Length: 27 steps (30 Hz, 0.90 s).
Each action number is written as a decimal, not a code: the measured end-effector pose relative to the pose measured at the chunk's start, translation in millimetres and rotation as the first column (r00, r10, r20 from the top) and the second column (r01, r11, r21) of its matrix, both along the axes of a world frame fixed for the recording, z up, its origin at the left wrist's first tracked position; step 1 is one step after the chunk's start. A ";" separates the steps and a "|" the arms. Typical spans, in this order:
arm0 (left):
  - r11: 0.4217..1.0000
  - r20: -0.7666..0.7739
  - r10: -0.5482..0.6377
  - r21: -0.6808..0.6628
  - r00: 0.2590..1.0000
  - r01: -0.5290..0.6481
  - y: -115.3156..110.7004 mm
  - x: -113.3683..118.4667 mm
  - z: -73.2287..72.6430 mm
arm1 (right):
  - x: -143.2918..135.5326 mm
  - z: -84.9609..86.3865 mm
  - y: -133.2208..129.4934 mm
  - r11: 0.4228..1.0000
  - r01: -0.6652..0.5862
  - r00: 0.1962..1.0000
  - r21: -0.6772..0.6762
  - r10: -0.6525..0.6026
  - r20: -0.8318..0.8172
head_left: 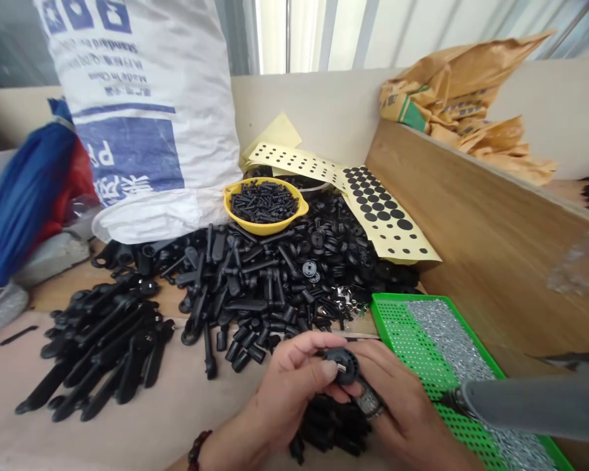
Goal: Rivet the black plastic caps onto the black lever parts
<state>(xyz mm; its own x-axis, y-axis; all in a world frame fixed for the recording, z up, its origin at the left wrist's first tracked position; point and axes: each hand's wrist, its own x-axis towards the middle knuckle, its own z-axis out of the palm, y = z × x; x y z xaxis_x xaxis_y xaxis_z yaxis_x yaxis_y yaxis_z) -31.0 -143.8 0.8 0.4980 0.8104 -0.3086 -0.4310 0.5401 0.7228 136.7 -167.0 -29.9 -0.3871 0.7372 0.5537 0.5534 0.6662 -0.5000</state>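
Both hands meet at the lower middle, around a round black plastic part (342, 365) with a small shiny metal piece at its centre. My left hand (294, 379) is closed on it, the thumb pressed near the metal piece. My right hand (397, 392) wraps round the part's other side and a dark grey textured stem (369, 400) below it. Under the hands lies a bunch of black parts (331, 425). Beyond them spreads a heap of black plastic parts (245, 281), with small shiny metal pieces (346, 301) at its near right edge.
Black handles (108, 347) lie at the left. A yellow bowl (265, 227) of black screws stands behind the heap. At the right are a green basket (407, 333) of metal screws, a grey tool (530, 402) and a wooden partition (476, 242). A white sack (152, 118) stands behind.
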 end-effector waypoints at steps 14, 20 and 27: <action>0.997 -0.083 0.000 -0.078 0.997 -0.006 -5.9 -7.2 -3.8 | 6.9 -8.7 -10.7 0.975 0.043 0.983 0.216 -0.080 0.167; 0.994 -0.077 -0.004 -0.110 0.997 -0.005 -8.7 -10.9 -2.5 | -0.4 1.8 -8.2 0.993 0.003 0.992 0.116 -0.018 0.129; 0.994 -0.076 -0.057 -0.103 0.995 0.049 -10.3 -18.1 -4.0 | -3.6 5.6 -12.7 0.984 -0.090 0.993 -0.156 0.100 0.057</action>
